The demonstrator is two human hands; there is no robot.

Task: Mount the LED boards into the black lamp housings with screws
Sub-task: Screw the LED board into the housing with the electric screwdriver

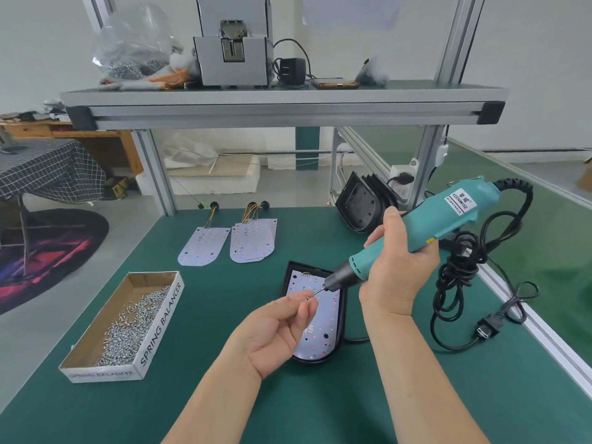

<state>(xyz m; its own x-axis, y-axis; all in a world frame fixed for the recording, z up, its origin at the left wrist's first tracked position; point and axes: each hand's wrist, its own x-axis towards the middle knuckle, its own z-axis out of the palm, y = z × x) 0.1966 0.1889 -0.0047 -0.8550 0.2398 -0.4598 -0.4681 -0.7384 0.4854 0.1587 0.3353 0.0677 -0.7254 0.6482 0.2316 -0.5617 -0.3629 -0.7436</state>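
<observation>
- Left grip (279,331), lower centre: thumb + forefinger pinched together on a small silver screw (310,297). It's mostly hidden by my fingertips, right at the driver's bit tip.
- Right grip (397,267), centre-right: wrapped tight round the front body of the teal plastic electric screwdriver (419,230). The driver is tilted, w/ the bit aimed down-left, and its black power cable (464,283) lies coiled on the right.
- The white round-ended LED board (322,325) sits inside a black plastic lamp housing (342,318). Housing lies flat on the green bench (224,395), centre frame, just below both grips.
- Step, I reckon: seating the screw on the bit before driving. Can't tell if any screws are in the board yet.
- Screw handling: prob. tiny, light and smooth, so easy to fumble. Best pinched by the shank, head toward the bit.
- Board looks thin and stiff, w/ LEDs prob. fragile. Take it by the edges, no pressing on the face.
- Housing looks rigid and light, so it may skid under driver pressure. Steady it at the rim.
- Spares:
  - More white LED boards w/ wires (253,240), upper centre-left.
  - Stack of black housings (362,203), leaning above centre-right.
  - Cardboard box of loose screws (128,322), lower left.
</observation>
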